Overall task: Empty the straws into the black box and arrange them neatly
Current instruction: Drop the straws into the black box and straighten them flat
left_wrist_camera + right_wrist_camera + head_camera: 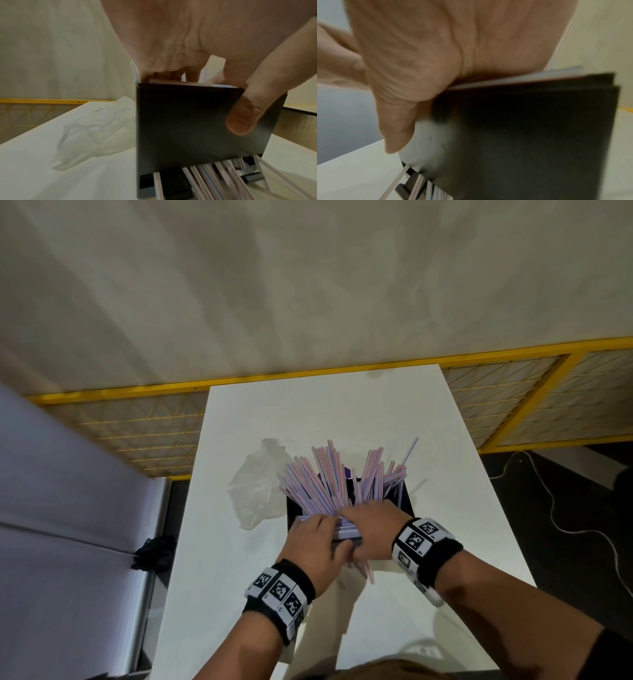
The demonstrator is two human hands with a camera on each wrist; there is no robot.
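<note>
A black box (407, 501) stands mid-table, with striped straws (318, 481) fanning untidily out of its top. Several more straws (214, 180) lie on the table under its near edge. My left hand (315, 539) grips the near wall (188, 128): its thumb (243, 116) presses the outside while its fingers curl over the rim onto straws lying across it. My right hand (368, 525) rests flat over the same rim and straws, its thumb (397, 128) hanging beside the wall (522, 135). The right fingers are hidden in the blurred right wrist view.
An empty clear plastic bag (257, 491) lies crumpled on the white table (462, 525), touching the box's left side. A yellow mesh fence (137, 433) runs behind the table. A white cable (555, 508) trails on the floor to the right.
</note>
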